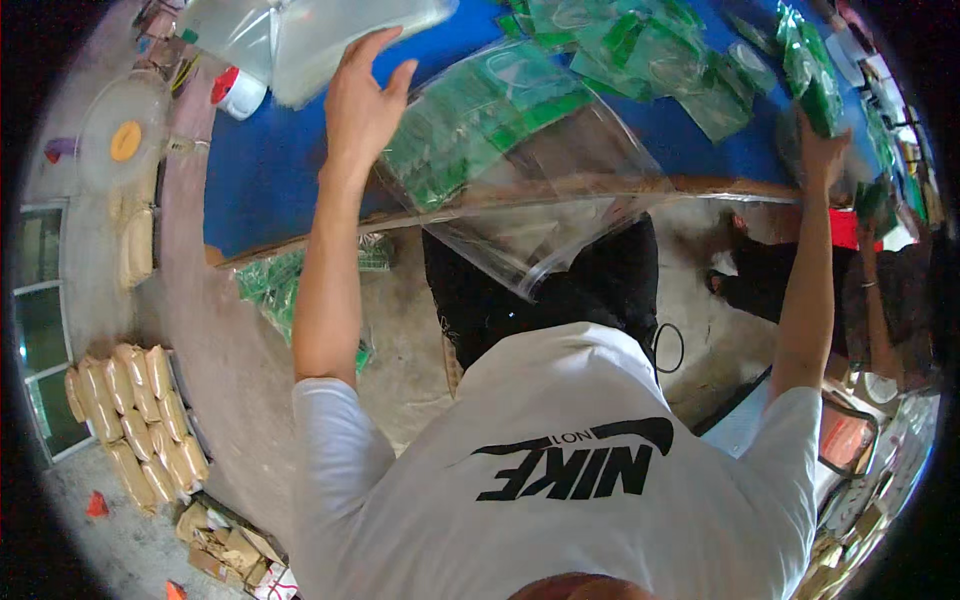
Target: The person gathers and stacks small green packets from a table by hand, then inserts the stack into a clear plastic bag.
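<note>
My left hand is raised over the blue table, its thumb and fingers apart with nothing between them. Just right of it lies a large clear plastic bag with flat green packets inside, its end hanging over the table's near edge above my lap. At the far right, my right hand is closed around the lower end of a shiny green packet; some of its fingers are hidden. Loose green packets are heaped at the back of the table between my hands.
Clear plastic sheets or bags and a white tub with a red lid sit at the back left of the blue table. More green packets lie below its edge. Another person's arm is at the right. Stacked tan bags stand lower left.
</note>
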Demonstrator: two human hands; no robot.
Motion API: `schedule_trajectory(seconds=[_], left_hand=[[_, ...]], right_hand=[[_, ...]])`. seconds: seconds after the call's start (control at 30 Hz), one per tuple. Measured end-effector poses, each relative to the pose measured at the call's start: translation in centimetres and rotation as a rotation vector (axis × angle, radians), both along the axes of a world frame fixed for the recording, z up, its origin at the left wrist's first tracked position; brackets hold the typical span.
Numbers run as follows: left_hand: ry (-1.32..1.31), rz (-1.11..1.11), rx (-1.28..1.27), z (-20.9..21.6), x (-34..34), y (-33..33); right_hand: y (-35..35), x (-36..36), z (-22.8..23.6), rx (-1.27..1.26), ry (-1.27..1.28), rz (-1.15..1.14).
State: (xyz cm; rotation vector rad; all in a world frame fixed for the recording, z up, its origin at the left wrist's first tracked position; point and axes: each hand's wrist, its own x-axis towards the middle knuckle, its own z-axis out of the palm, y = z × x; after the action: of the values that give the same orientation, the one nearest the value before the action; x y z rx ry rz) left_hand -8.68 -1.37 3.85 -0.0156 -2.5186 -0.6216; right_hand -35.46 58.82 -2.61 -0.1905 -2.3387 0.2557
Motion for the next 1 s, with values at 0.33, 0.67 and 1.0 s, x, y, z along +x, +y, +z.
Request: schedule_trajectory(seconds=[0.33,0.67,1.0], left_hand=[[-0.254,-0.027,-0.416,-8.0,2.1,4.9],[-0.328,0.000,-0.180,-0.3,1.5,-0.9],[-0.267,-0.480,0.570,-5.1,-0.6,8.8]], right_hand=[[14.5,-4.4,2.5,-0.133,-0.472,-0.082],[-15.3,11.1,13.0,-0.532,-0.378,0.821],[-29.4,18.3,5.5,-0.943,-0.908,1.572]])
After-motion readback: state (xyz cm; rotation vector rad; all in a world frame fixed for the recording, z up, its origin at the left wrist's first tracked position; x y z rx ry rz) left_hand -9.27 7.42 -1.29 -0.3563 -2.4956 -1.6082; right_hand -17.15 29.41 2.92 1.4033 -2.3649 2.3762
